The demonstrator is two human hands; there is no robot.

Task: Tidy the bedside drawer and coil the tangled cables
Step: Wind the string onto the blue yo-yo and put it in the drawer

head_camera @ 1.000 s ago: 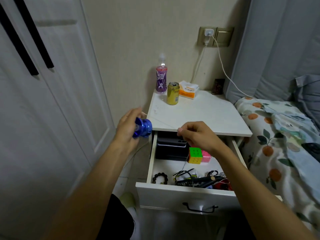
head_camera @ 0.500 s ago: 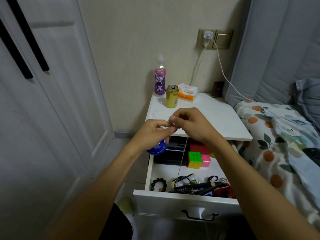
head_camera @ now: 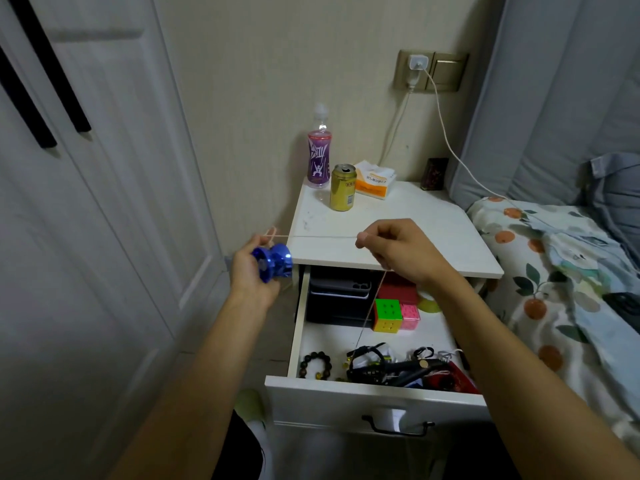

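My left hand (head_camera: 250, 271) grips a shiny blue yo-yo (head_camera: 273, 262) left of the white bedside table (head_camera: 398, 244). A thin pale string (head_camera: 322, 236) runs taut from the yo-yo to my right hand (head_camera: 398, 249), which pinches it above the table's front edge. The string's loose end hangs down from that hand into the open drawer (head_camera: 367, 393). At the drawer's front lies a tangle of black cables (head_camera: 391, 367), beside a dark bead bracelet (head_camera: 315, 365).
In the drawer are also a colourful puzzle cube (head_camera: 388, 315), a pink cube (head_camera: 410, 317) and black boxes (head_camera: 337, 294). On the tabletop stand a purple bottle (head_camera: 318, 157), a yellow can (head_camera: 343, 187) and a tissue pack (head_camera: 375, 178). A bed (head_camera: 561, 271) is at the right, wardrobe doors (head_camera: 86, 202) at the left.
My hands, close together half a second ago, have drawn apart. The left hand carried the yo-yo out to the left and the string now stretches taut between them.
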